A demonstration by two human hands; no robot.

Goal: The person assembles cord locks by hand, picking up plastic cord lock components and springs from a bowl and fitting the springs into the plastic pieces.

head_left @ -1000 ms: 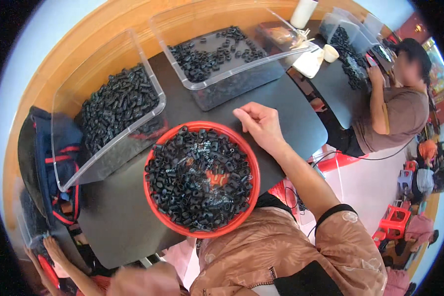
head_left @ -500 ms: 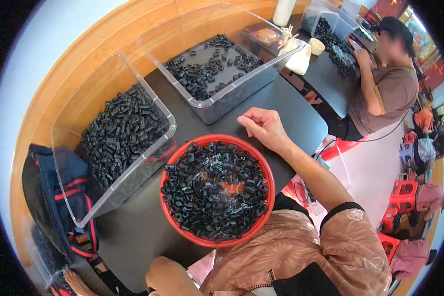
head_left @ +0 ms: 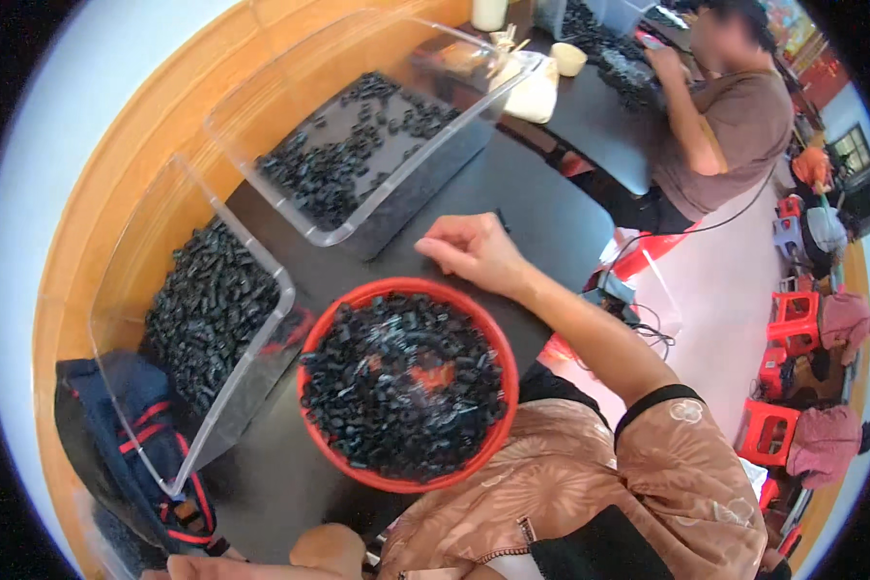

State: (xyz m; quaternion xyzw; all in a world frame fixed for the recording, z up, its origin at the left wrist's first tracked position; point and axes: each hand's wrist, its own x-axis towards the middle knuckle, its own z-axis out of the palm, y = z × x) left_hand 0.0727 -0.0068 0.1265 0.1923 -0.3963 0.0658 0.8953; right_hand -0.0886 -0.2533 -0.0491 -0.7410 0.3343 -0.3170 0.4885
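Note:
My right hand [head_left: 472,253] is just beyond the red basin, over the dark tabletop, with its fingers curled and its thumb toward the left. Whatever it may hold is hidden; a small dark piece [head_left: 502,221] shows just past its knuckles. The red round basin [head_left: 507,372] sits close to my body, filled with small black hollow plastic pieces [head_left: 396,387]. Some red of its bottom shows through them. My left hand [head_left: 203,568] is at the lower left edge, cut off and smeared, so its fingers cannot be read.
A clear bin [head_left: 285,300] heaped with black pieces stands at left; another clear bin [head_left: 338,235] behind holds a looser layer. A dark blue bag with red trim [head_left: 145,425] lies at far left. A co-worker [head_left: 720,126] sits at the far table [head_left: 594,126]. Red stools [head_left: 768,430] stand at right.
The view has shifted, so the bins and co-worker appear moved. My left hand has come from the bin at the lower left toward my body. My right hand keeps its curled pose by the basin.

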